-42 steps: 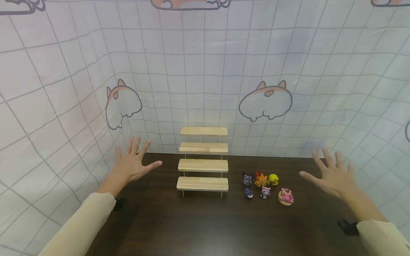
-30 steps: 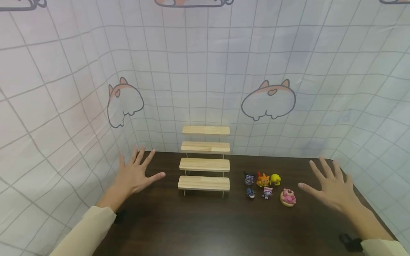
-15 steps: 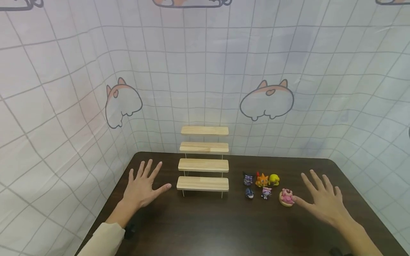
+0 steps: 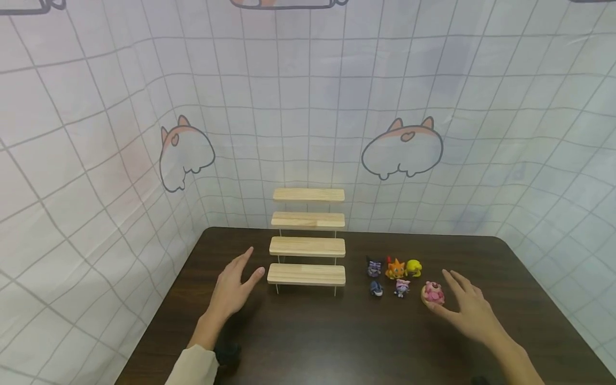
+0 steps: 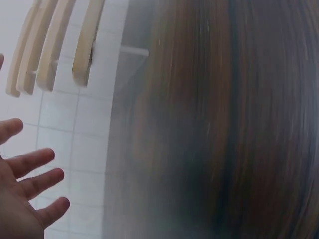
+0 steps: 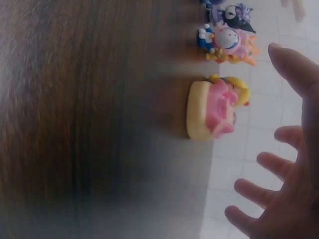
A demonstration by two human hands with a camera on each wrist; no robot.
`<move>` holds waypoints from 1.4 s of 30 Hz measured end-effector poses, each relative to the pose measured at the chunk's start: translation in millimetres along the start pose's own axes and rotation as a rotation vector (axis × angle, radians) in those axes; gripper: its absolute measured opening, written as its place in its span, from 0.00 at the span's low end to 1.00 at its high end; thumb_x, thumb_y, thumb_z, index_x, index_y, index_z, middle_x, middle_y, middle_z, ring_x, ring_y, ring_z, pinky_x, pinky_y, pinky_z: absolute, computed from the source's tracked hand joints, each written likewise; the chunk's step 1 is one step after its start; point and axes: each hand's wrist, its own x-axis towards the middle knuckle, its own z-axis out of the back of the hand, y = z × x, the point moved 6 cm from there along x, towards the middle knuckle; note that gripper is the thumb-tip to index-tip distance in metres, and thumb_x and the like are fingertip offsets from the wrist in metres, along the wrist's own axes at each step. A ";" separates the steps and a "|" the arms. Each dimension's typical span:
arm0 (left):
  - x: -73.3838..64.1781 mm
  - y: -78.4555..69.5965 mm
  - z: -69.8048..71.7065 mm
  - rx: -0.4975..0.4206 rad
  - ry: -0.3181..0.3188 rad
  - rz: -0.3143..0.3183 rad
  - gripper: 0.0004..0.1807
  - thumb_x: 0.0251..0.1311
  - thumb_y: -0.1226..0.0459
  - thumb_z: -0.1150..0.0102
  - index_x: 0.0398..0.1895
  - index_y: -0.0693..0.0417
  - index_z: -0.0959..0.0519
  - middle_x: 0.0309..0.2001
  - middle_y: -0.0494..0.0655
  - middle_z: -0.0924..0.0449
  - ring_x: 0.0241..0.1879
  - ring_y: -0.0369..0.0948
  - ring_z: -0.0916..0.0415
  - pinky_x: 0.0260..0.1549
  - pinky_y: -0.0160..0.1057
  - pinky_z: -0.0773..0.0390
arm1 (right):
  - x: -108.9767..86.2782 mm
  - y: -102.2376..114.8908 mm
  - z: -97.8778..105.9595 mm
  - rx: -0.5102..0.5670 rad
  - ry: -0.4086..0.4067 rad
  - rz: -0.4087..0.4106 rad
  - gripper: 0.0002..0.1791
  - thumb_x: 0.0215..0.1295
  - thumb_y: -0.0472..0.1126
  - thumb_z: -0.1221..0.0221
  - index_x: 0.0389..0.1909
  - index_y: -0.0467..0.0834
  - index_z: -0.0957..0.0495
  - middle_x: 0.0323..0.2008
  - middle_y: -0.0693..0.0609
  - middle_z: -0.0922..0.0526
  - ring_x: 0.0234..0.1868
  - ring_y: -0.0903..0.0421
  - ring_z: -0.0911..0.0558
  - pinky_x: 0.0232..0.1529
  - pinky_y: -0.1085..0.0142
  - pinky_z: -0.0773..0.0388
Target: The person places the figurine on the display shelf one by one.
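Fingers spread and empty, left hand hovers by shelf, right hand by pink figurine

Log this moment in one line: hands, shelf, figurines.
left hand: holding nothing, beside wooden shelf | right hand: holding nothing, near pink figurine | other five figurines: on dark table between shelf and pink figurine

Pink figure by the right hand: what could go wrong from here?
1. The right hand is open with its thumb close to the pink figure; a misjudged grasp could push it away.
2. The orange figure and yellow figure stand very close together; bumping one might topple the other.
3. The left hand is near the wooden rack; a nudge could shift it.
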 end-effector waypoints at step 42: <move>10.7 0.3 -75.9 -1.027 -0.203 0.410 0.23 0.73 0.67 0.50 0.70 0.60 0.27 0.48 0.49 0.21 0.37 0.37 0.24 0.35 0.35 0.18 | 19.2 -43.0 -45.9 0.424 0.085 -0.216 0.52 0.67 0.54 0.33 0.79 0.34 0.50 0.69 0.26 0.32 0.67 0.28 0.30 0.61 0.32 0.28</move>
